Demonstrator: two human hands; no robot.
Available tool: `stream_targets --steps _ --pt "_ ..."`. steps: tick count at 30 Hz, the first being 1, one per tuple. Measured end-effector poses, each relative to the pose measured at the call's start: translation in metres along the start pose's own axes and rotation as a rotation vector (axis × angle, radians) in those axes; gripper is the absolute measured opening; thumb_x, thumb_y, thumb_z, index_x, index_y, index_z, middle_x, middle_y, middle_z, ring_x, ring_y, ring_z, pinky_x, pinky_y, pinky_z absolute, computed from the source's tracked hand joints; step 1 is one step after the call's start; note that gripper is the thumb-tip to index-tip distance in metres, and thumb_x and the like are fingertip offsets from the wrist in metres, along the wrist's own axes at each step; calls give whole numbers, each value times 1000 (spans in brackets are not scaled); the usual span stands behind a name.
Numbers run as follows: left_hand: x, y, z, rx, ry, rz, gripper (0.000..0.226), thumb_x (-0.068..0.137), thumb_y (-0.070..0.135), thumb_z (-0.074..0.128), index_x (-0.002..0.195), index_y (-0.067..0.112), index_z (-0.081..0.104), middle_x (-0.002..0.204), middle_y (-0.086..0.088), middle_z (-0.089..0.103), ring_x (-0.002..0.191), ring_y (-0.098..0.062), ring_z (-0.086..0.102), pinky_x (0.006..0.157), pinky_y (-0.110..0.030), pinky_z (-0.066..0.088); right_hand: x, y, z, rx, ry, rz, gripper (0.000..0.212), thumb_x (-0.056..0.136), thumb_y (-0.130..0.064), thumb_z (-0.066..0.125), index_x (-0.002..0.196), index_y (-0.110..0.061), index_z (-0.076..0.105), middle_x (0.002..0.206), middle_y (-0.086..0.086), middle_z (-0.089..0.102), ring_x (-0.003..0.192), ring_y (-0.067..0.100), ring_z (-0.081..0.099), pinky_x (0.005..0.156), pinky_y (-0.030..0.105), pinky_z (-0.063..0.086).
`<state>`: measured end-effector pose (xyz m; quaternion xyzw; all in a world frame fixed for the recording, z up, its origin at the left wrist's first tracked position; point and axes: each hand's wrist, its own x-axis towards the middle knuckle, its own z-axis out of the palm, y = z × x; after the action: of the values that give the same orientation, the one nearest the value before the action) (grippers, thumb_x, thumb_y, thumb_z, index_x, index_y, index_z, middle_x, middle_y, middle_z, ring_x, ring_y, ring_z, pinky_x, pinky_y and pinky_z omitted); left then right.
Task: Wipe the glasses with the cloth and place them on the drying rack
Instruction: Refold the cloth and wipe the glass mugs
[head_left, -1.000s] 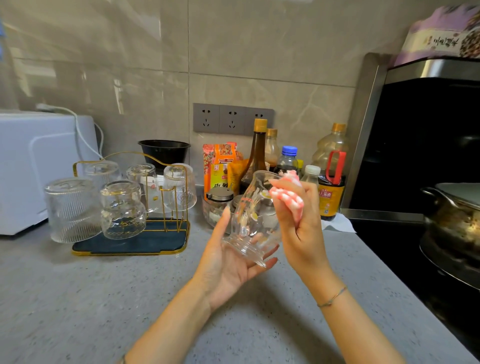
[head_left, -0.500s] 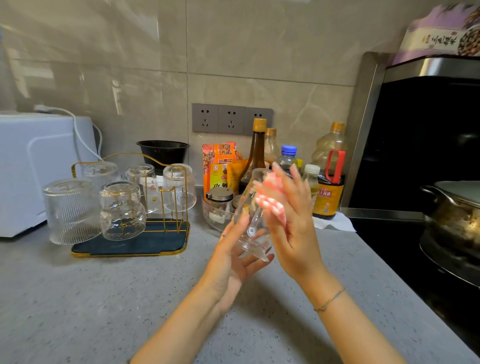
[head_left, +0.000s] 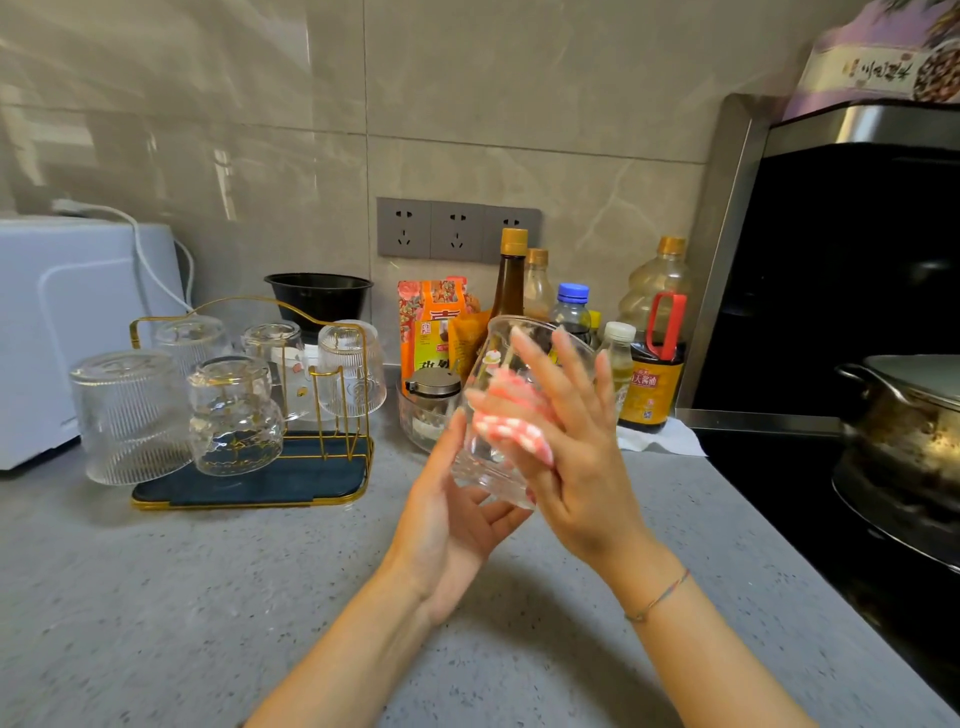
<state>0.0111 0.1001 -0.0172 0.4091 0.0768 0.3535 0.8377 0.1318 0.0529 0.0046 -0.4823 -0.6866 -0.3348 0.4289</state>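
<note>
A clear glass (head_left: 480, 441) is tilted in the air above the grey counter (head_left: 208, 597), rim pointing up and away. My left hand (head_left: 447, 525) holds it from below, thumb along its left side and fingers under the base. With straight fingers, my right hand (head_left: 582, 467) presses a pink-and-white cloth (head_left: 511, 421) against the glass's right side. Left of them stands the gold wire drying rack (head_left: 249, 488) with its dark blue tray, where several glasses (head_left: 234, 415) sit upside down.
A white appliance (head_left: 67, 322) stands at the far left and a black bowl (head_left: 319, 296) behind the rack. Sauce bottles (head_left: 511, 275), seasoning packets (head_left: 436, 322) and a lidded jar (head_left: 434, 384) line the wall behind the hands. To the right, a metal pot (head_left: 909, 431) sits on the black stove.
My right hand's fingers have straightened and slid the cloth down the glass's side. The glass has tilted more upright in my left hand.
</note>
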Motion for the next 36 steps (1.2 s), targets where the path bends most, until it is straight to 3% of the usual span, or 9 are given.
stream_targets --steps 8,16,20,23,27,30,32,34,36 --pt "-1 -3 0 -9 27 -84 59 74 53 61 121 17 64 109 -16 71 83 -25 65 86 -39 49 7 17 -12 91 142 259 42 104 -39 31 136 -20 50 155 -1 32 150 18 13 122 45 2" --pt "2 9 -6 -112 52 -61 57 82 58 50 118 19 71 119 -11 69 98 -22 67 78 -32 56 -9 -16 20 101 -96 -38 42 103 -32 31 130 -18 60 153 -1 34 150 21 12 121 46 4" --pt "3 11 -6 -103 51 -113 56 88 55 50 115 11 71 132 -20 59 113 -29 55 84 -37 48 -7 -7 15 -15 -73 -96 35 104 -31 30 127 -27 56 153 5 31 151 19 5 121 42 4" --pt "5 11 -5 -84 3 -148 56 91 53 49 119 8 67 123 -18 63 105 -28 60 86 -38 49 -5 -7 10 22 -24 -40 37 104 -35 28 122 -28 60 152 5 30 151 19 6 121 44 3" --pt "3 8 -6 -139 -25 -211 48 86 55 55 105 12 66 95 -11 69 78 -23 66 74 -34 54 -1 1 4 22 47 44 39 102 -39 35 120 -24 65 153 5 30 150 23 7 120 49 2" --pt "3 9 -7 -199 -15 -307 51 81 55 61 105 11 68 104 -14 66 79 -25 62 70 -33 55 9 0 -7 151 161 155 31 100 -46 35 126 -52 51 153 -9 30 149 17 9 119 55 9" --pt "4 9 -7 -227 -21 -369 58 78 56 63 113 9 66 117 -18 62 79 -26 61 69 -35 57 13 2 -15 271 234 268 34 98 -53 34 127 -69 35 149 -13 36 145 22 24 116 53 23" --pt "5 7 -10 -253 -36 -418 65 77 57 64 119 6 65 121 -21 60 78 -27 61 69 -35 57 11 7 -14 354 241 331 30 97 -56 34 124 -64 42 134 1 51 128 26 47 105 47 40" --pt "5 7 -12 -267 -56 -454 71 78 60 63 122 5 65 121 -22 60 82 -28 62 72 -36 57 5 13 -6 359 187 364 34 97 -55 35 121 -44 56 119 -1 53 115 17 53 97 38 46"
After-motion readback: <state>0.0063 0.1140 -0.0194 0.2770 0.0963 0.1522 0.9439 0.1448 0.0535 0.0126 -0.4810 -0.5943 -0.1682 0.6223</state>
